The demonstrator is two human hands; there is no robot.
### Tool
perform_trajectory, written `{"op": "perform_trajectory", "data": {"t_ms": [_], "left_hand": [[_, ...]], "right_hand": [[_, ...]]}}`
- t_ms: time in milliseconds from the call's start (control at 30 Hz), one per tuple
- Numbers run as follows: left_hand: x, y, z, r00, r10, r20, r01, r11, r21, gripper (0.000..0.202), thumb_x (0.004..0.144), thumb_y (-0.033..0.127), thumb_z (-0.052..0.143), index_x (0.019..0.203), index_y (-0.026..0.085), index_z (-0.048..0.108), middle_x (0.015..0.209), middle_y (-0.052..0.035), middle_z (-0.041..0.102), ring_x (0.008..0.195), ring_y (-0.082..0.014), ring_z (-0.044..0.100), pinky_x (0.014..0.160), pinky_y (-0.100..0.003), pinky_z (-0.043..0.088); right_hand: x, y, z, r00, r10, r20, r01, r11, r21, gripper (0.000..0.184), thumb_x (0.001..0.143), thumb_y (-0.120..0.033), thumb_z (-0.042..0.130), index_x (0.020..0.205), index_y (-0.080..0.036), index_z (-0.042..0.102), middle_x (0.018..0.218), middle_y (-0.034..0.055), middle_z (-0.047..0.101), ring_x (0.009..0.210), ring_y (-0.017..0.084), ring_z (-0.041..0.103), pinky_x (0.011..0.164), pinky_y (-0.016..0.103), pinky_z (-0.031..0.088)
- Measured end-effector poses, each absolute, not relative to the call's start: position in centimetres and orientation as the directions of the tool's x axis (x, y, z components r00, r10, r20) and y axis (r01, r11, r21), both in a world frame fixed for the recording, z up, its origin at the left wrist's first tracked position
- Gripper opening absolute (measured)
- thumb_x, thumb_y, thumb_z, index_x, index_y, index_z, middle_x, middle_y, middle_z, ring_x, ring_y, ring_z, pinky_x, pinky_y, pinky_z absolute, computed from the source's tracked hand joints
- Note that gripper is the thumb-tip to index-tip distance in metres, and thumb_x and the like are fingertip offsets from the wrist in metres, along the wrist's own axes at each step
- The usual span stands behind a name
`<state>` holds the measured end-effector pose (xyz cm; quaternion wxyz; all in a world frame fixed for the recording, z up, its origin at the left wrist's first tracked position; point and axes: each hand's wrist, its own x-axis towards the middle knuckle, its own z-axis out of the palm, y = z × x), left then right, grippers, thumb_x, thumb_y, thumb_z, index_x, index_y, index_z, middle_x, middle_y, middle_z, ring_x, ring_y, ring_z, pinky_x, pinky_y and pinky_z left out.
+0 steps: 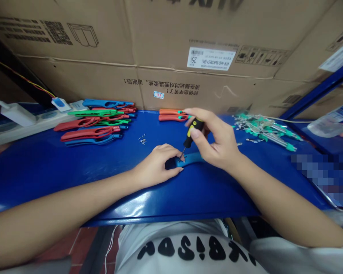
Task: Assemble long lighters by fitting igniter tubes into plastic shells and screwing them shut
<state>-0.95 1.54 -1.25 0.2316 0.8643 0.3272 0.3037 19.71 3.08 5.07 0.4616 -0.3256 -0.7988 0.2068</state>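
Note:
My right hand (217, 142) grips a small black and yellow screwdriver (193, 131), tilted with its shaft pointing down. The screwdriver's tip meets a blue lighter casing (191, 158) lying flat on the table. Thumb and fingers of my left hand (158, 163) close around the left end of this casing, holding it against the tabletop. Part of the casing is hidden behind my right hand. Beyond my left hand lies a small heap of screws (143, 140).
Red, green and blue lighters (94, 127) are piled at left beside a power strip (45, 125). Orange-red casings (171, 115) lie at the back by a cardboard box (160, 45). Metal rods with green parts (270, 131) lie at right, near a clear plastic bottle (331, 120).

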Motion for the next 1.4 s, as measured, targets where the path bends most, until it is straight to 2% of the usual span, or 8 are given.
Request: {"op": "perform_trajectory", "data": {"t_ms": [267, 433, 600, 767, 967, 1133, 1300, 1400], "left_hand": [[-0.8, 1.5, -1.3, 0.615, 0.695, 0.372, 0.417, -0.687, 0.594, 0.018, 0.085, 0.02, 0.071, 0.102, 0.021, 0.066, 0.108, -0.0032, 0.072, 0.107, -0.0233, 0.064, 0.098, -0.041, 0.046], [-0.8, 1.5, -1.2, 0.624, 0.692, 0.362, 0.414, -0.686, 0.598, 0.02, 0.086, 0.021, 0.071, 0.105, 0.021, 0.066, 0.109, -0.0038, 0.072, 0.106, -0.023, 0.064, 0.097, -0.04, 0.046], [-0.9, 1.5, -1.2, 0.627, 0.689, 0.363, 0.419, -0.692, 0.589, 0.019, 0.087, 0.022, 0.07, 0.106, 0.021, 0.065, 0.111, -0.0039, 0.071, 0.109, -0.0233, 0.063, 0.099, -0.04, 0.045], [-0.8, 1.5, -1.1, 0.64, 0.69, 0.339, 0.424, -0.685, 0.593, 0.02, 0.088, 0.023, 0.069, 0.107, 0.021, 0.065, 0.111, -0.0037, 0.071, 0.108, -0.0223, 0.063, 0.099, -0.039, 0.045], [-0.9, 1.4, -1.1, 0.638, 0.695, 0.331, 0.436, -0.68, 0.589, 0.021, 0.088, 0.022, 0.069, 0.108, 0.021, 0.064, 0.114, -0.0033, 0.069, 0.112, -0.0228, 0.061, 0.102, -0.04, 0.043], [-0.9, 1.5, -1.2, 0.639, 0.696, 0.328, 0.435, -0.679, 0.591, 0.023, 0.088, 0.022, 0.069, 0.11, 0.022, 0.063, 0.115, -0.0029, 0.069, 0.111, -0.0223, 0.061, 0.101, -0.039, 0.044], [-0.9, 1.5, -1.2, 0.636, 0.693, 0.339, 0.44, -0.686, 0.579, 0.022, 0.088, 0.023, 0.068, 0.109, 0.021, 0.062, 0.114, -0.0029, 0.069, 0.112, -0.0227, 0.061, 0.102, -0.04, 0.043], [-0.9, 1.5, -1.2, 0.642, 0.689, 0.336, 0.435, -0.689, 0.58, 0.022, 0.089, 0.023, 0.068, 0.11, 0.021, 0.062, 0.114, -0.0031, 0.069, 0.11, -0.0224, 0.061, 0.101, -0.04, 0.044]], "right_hand": [[19.3, 2.6, 5.5, -0.35, 0.654, 0.67, 0.411, 0.75, -0.518, 0.032, 0.088, -0.039, 0.071, 0.119, -0.03, 0.068, 0.115, 0.004, 0.072, 0.092, 0.021, 0.069, 0.088, 0.036, 0.057], [19.1, 2.5, 5.7, -0.416, 0.703, 0.577, 0.284, 0.703, -0.653, 0.04, 0.098, -0.041, 0.055, 0.137, -0.031, 0.057, 0.121, 0.0054, 0.07, 0.092, 0.02, 0.07, 0.078, 0.034, 0.059], [19.2, 2.5, 4.9, -0.288, 0.601, 0.745, 0.464, 0.769, -0.441, 0.03, 0.091, -0.041, 0.068, 0.118, -0.028, 0.067, 0.113, 0.0058, 0.072, 0.09, 0.022, 0.07, 0.084, 0.037, 0.058], [19.2, 3.1, 4.6, -0.397, 0.598, 0.697, 0.338, 0.801, -0.495, 0.036, 0.104, -0.035, 0.042, 0.136, -0.023, 0.053, 0.12, 0.0092, 0.069, 0.086, 0.017, 0.071, 0.071, 0.032, 0.06], [19.3, 3.2, 5.0, -0.329, 0.459, 0.825, 0.442, 0.847, -0.295, 0.027, 0.09, -0.039, 0.07, 0.113, -0.024, 0.067, 0.103, 0.0048, 0.073, 0.085, 0.019, 0.07, 0.078, 0.033, 0.06], [19.5, 3.3, 5.1, -0.484, 0.561, 0.671, 0.352, 0.827, -0.438, 0.044, 0.104, -0.035, 0.044, 0.147, -0.026, 0.045, 0.126, 0.0077, 0.068, 0.084, 0.015, 0.071, 0.071, 0.03, 0.061], [19.7, 3.3, 5.3, -0.446, 0.437, 0.781, 0.415, 0.874, -0.253, 0.035, 0.092, -0.038, 0.068, 0.123, -0.023, 0.063, 0.118, 0.007, 0.072, 0.093, 0.02, 0.071, 0.085, 0.033, 0.059], [19.7, 3.1, 5.5, -0.51, 0.517, 0.687, 0.366, 0.854, -0.371, 0.037, 0.102, -0.031, 0.05, 0.139, -0.024, 0.051, 0.126, 0.0078, 0.069, 0.084, 0.015, 0.071, 0.08, 0.031, 0.059]]}}
